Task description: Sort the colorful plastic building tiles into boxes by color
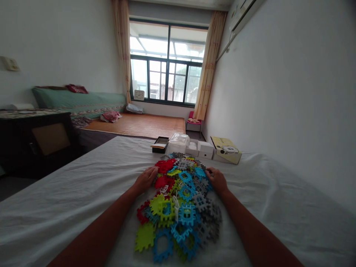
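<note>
A long heap of interlocking plastic building tiles (187,192) lies in front of me, in red, lime green, blue and grey, with notched edges. Some tiles have window-like cut-outs, and small white frame pieces (176,207) sit among them. My left hand (146,179) rests against the left side of the heap by the red tiles (164,165), fingers stretched out and holding nothing. On the opposite side my right hand (217,179) lies at the edge near a blue tile (200,172) and grey ones (200,183). Its fingers are loosely bent, with no tile visible in them.
Behind the heap stand an open black box (160,150), a clear plastic container (178,142), white boxes (205,150) and a yellow cartoon box (226,151). A wrinkled pale sheet (97,174) covers the surface. A wall (292,92) rises at right.
</note>
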`<state>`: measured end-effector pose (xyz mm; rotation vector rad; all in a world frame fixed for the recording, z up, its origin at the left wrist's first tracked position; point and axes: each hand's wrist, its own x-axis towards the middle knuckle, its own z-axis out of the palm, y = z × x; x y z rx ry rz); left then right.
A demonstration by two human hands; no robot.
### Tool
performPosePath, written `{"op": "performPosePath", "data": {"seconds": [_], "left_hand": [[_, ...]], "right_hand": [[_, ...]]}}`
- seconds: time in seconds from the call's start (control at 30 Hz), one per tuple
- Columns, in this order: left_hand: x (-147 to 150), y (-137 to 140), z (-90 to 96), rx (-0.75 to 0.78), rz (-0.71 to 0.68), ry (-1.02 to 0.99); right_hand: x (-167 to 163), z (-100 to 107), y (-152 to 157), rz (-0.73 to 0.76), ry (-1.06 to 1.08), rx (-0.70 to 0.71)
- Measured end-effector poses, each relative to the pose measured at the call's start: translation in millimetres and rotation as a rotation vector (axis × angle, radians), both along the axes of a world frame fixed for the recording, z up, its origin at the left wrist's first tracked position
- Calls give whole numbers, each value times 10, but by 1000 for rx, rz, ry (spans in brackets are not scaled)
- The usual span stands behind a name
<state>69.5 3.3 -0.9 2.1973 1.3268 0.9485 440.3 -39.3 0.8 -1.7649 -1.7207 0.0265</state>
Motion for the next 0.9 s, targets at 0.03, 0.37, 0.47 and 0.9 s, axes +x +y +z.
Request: {"op": "performPosePath", "data": {"seconds": [0.03,0.37,0.47,0.9], "left_hand": [[-3,5,-4,-2,-1,-4],[-11,-11,17,6,2,-24],[-16,-33,30,7,-3,-19],[-41,-18,3,18,-13,-9]], "right_hand": [[71,17,-20,-44,-11,25],[761,-147,-144,-261,-256,-60],[748,-172,-140,-269,-229,-78],[203,-46,-54,135,57,-42]]}}
